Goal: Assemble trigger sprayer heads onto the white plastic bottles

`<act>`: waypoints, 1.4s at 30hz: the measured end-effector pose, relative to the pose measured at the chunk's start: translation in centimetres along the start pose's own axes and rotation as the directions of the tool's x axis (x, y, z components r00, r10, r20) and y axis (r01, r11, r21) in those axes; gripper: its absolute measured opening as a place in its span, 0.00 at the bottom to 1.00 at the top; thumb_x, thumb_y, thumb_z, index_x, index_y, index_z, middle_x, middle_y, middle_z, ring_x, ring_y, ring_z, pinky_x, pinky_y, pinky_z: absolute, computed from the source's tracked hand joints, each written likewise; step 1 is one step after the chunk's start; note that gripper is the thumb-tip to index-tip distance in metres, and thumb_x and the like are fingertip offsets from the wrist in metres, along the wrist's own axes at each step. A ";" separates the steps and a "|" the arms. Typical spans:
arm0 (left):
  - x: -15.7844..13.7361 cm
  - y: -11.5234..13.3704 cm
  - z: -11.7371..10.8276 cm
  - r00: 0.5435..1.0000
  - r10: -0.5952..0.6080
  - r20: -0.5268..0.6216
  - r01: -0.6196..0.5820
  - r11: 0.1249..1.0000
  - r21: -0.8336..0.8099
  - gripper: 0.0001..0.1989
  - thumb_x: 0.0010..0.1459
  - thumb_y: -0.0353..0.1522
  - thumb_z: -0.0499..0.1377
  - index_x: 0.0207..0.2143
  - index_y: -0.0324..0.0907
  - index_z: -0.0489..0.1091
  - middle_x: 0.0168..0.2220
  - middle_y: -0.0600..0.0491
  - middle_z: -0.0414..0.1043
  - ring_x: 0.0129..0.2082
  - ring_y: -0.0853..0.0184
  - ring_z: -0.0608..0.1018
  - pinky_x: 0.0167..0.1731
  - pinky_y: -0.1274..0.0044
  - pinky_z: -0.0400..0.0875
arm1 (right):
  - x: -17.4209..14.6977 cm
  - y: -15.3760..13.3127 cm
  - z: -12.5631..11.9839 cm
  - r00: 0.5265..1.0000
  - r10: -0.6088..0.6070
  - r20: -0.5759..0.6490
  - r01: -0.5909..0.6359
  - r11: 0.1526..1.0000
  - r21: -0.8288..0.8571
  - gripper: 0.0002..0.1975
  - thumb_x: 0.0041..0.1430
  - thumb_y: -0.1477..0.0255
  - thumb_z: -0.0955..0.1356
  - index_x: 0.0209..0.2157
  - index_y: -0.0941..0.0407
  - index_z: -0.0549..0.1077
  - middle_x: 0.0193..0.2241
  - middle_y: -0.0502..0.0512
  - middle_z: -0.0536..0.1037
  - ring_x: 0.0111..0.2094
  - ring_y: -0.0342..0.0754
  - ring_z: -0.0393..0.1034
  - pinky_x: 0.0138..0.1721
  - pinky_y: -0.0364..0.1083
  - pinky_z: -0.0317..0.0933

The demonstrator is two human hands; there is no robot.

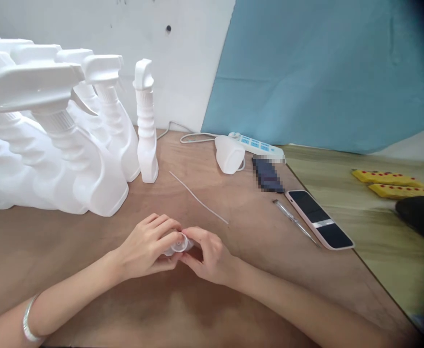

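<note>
Between my fingertips, above the near middle of the table, is a small white spray head (179, 243) with its round collar opening facing up toward me. My left hand (150, 245) is closed around its left side. From the right, my right hand (210, 253) pinches its edge with thumb and forefinger. Most of the part's body is hidden by my fingers. Beyond my hands a thin white dip tube (198, 197) lies loose on the tabletop. A white spray bottle (147, 125) with its head fitted stands upright past my left hand.
Several white spray bottles (99, 179) stand packed at the left. A white plastic piece, perhaps a bottle on its side (230, 154), lies by a power strip (259, 146). A screwdriver (295, 221) and phone (318, 218) lie near the table's right edge, beside a dark blurred-out item (267, 175).
</note>
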State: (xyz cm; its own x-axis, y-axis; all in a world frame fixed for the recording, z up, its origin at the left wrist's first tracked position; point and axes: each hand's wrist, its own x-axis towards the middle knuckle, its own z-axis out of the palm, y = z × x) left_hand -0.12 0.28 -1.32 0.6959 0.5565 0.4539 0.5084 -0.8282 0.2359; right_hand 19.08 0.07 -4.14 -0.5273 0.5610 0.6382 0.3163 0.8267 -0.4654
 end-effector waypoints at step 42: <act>2.1 -1.6 1.7 0.880 -0.449 0.156 0.467 0.755 -0.461 0.13 0.55 0.33 0.54 0.43 0.43 0.61 0.36 0.53 0.73 0.31 0.68 0.76 0.28 0.79 0.68 | 1.7 4.5 -1.5 0.682 0.690 -0.243 -0.536 0.697 0.476 0.14 0.59 0.60 0.61 0.38 0.56 0.65 0.29 0.53 0.75 0.27 0.44 0.71 0.29 0.46 0.69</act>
State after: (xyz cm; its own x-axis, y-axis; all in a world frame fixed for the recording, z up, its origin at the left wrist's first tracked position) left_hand 1.37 2.89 -2.18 0.4632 0.8718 0.1592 0.4751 -0.3959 0.7858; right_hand 20.81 4.79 -4.28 0.0504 0.9636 0.2627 0.1273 0.2547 -0.9586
